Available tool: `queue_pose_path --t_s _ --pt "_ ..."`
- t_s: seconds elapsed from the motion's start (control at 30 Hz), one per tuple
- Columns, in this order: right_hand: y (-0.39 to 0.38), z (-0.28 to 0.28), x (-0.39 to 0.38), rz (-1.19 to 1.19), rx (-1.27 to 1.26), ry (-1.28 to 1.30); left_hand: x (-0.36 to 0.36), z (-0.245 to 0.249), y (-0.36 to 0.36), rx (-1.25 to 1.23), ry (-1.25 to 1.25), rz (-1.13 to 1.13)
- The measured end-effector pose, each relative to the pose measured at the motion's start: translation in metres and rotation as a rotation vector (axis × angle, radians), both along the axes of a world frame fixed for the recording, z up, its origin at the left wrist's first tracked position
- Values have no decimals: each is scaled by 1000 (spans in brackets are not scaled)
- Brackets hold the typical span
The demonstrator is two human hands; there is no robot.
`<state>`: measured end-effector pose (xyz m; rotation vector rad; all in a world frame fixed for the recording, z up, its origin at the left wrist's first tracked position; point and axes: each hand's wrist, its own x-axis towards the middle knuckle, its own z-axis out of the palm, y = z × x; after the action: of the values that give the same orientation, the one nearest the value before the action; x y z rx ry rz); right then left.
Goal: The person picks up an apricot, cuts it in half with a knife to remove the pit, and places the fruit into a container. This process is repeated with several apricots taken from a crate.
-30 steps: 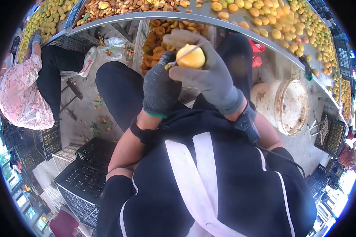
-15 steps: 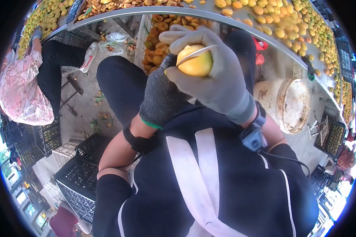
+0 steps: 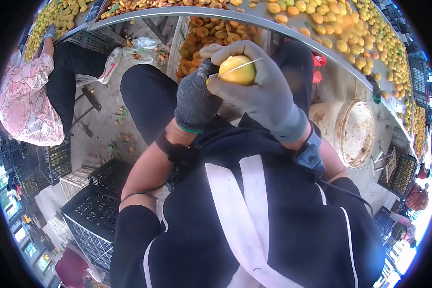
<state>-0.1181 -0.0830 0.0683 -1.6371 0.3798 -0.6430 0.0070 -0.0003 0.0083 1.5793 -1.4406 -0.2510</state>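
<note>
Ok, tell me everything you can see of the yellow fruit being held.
The yellow fruit is round, smooth-skinned and apricot-like. The right hand, in a light grey glove, cups it above the lap. A thin knife, held by the dark-gloved left hand, lies across its upper face. How deep it cuts is unclear.

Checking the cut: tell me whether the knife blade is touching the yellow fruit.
Touching. The head view shows the knife blade lying across the fruit held in the right hand.

One head-worn fisheye — facing steeply down, close in.
</note>
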Motion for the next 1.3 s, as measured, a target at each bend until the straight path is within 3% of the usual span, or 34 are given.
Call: queue_pose_path --t_s 0.13,0.3,0.4,0.5,0.6,0.63,0.67,0.8,0.87,1.0,1.07,1.17,1.23,1.3 --pt "2 -9 6 -70 75 -92 -6 -9 2 -12 129 13" --pt "4 2 5 -90 361 -31 -3 -12 7 98 -41 16" --pt "6 -3 0 -7 249 -36 -11 21 14 244 61 -51" --pt "7 -5 -1 66 115 -99 -4 9 17 151 129 -92" --pt "13 -2 0 -2 150 -178 -3 20 9 227 -21 -48" --pt "13 -1 1 -104 -76 -134 -4 13 6 226 -22 -46" --pt "12 0 1 -206 -304 -89 -7 2 3 128 31 -61" --pt "10 -2 9 -209 -299 -184 -21 2 -2 -158 57 -60" --pt "8 -10 11 -154 -15 -224 -13 -1 -1 -111 46 -66" --pt "1 -8 0 -129 187 -100 -10 2 -5 106 76 32" --pt "-8 -16 -4 -72 437 -66 -15 5 -8 104 72 57" --pt "0 -23 -3 -79 557 -200 -18 7 -11 60 98 54" --pt "4 -22 -6 -100 428 -185 -15 15 -8 344 64 96" --pt "2 -18 -7 -110 300 -174 -7 9 -4 219 35 74"
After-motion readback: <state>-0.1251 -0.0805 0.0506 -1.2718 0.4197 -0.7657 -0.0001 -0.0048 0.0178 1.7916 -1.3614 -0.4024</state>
